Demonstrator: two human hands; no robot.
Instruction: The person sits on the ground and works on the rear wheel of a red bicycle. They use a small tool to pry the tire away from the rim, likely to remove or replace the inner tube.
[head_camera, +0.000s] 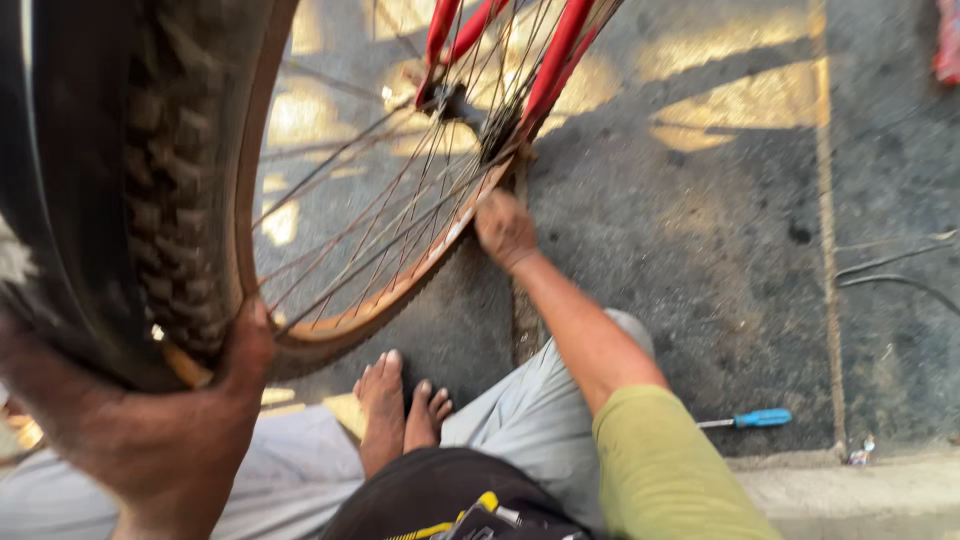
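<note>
Bicycle wheel (300, 200) upright before me, knobby tyre (170, 180) near camera, red frame (555, 50) at hub. My left hand (160, 420) clasps tyre and rim, thumb over edge. My right hand (503, 228) at far rim, fingers curled; pinching what, cannot tell. Blue-handled screwdriver (745, 419) on pavement (720, 250), well apart.

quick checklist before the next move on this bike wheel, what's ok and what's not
1. Left hand grip on the tyre: ok, fingers wrap its near edge.
2. Right hand on the rim: ok, it touches the far lower edge.
3. Wheel seated in the red frame: cannot tell, the hub is blurred.
4. Bare feet away from the wheel: not ok, they lie just under the rim.
5. Screwdriver at hand: ok, it lies on the ground to the right, untouched.
6. Tyre seated on rim: cannot tell.
</note>
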